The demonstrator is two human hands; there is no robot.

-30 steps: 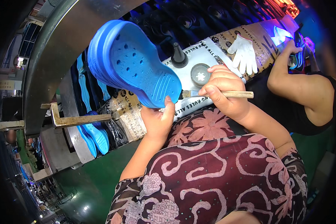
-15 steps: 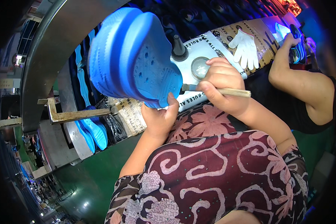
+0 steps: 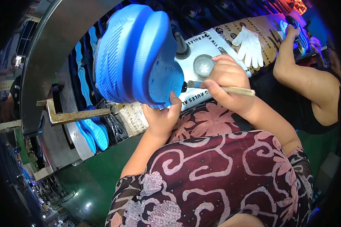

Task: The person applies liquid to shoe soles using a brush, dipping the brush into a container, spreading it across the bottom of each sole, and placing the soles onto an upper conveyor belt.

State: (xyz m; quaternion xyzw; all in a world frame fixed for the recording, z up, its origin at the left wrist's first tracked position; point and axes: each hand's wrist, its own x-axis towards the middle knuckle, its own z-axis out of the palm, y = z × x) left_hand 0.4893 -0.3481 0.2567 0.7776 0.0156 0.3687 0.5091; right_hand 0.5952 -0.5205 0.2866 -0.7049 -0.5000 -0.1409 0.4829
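Your left hand (image 3: 163, 120) grips a bright blue foam clog (image 3: 138, 56) from below, fingers and thumb closed on its heel end, and holds it raised in the upper centre of the frame with the ribbed sole turned toward you. Your right hand (image 3: 227, 85), at centre right, is clenched around a thin wooden-handled brush (image 3: 219, 88); the bristle end lies right at the clog's rim, though whether it touches cannot be told.

Just above the right hand, a small round glass dish (image 3: 203, 65) sits on a paper-covered work surface (image 3: 231, 38), with a dark cone-shaped nozzle bottle (image 3: 182, 47) beside it, close to the clog's edge. Farther toward the upper right, a white work glove (image 3: 249, 47) lies flat on the same surface.

At the right edge, another person's bare forearm (image 3: 310, 81) reaches up to a blue object (image 3: 297, 32) in the upper right corner. Along the left side, more blue soles (image 3: 93, 130) stand behind a curved metal frame (image 3: 49, 49), with a rusty metal bracket (image 3: 74, 115) jutting across them. The green floor (image 3: 91, 178) shows in the lower left.
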